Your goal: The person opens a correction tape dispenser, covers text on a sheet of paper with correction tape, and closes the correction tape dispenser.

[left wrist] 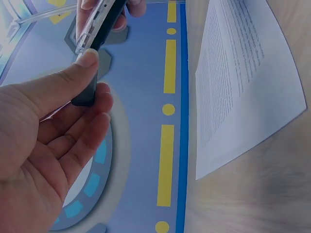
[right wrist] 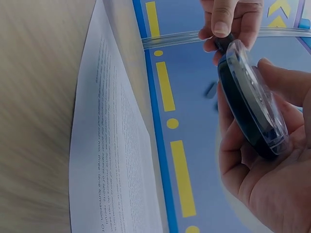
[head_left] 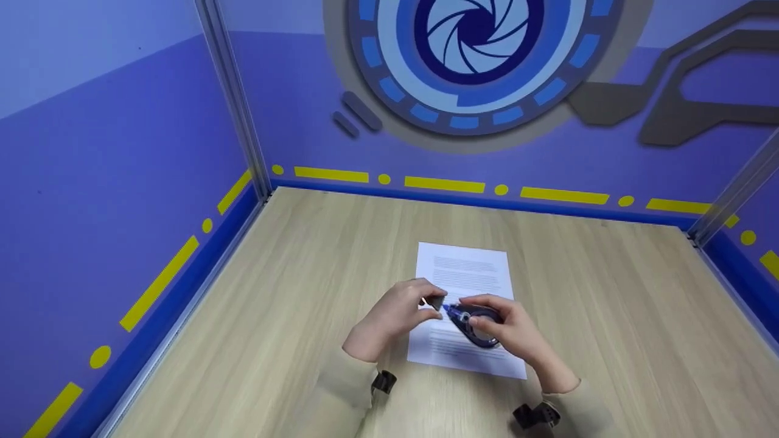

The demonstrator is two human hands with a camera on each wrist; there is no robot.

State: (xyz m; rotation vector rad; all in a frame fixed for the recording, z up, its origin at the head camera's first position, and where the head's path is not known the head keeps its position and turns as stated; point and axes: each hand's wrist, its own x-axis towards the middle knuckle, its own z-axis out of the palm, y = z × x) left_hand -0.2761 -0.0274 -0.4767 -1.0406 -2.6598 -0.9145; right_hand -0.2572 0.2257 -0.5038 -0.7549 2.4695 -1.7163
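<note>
Over a printed sheet of paper, my right hand grips a correction tape dispenser with a dark body and a clear side. Its thumb lies on the clear side in the right wrist view, with the fingers curled round the dark back. The dispenser's blue tip points at my left hand. There, thumb and fingers pinch a small dark cap, right at the tip. In the left wrist view the cap lines up with the dispenser body.
Beneath both hands the paper lies flat on a light wooden table. Blue and purple panels with yellow marks stand along the back and sides. Metal posts rise at the corners. Dark straps sit on both wrists.
</note>
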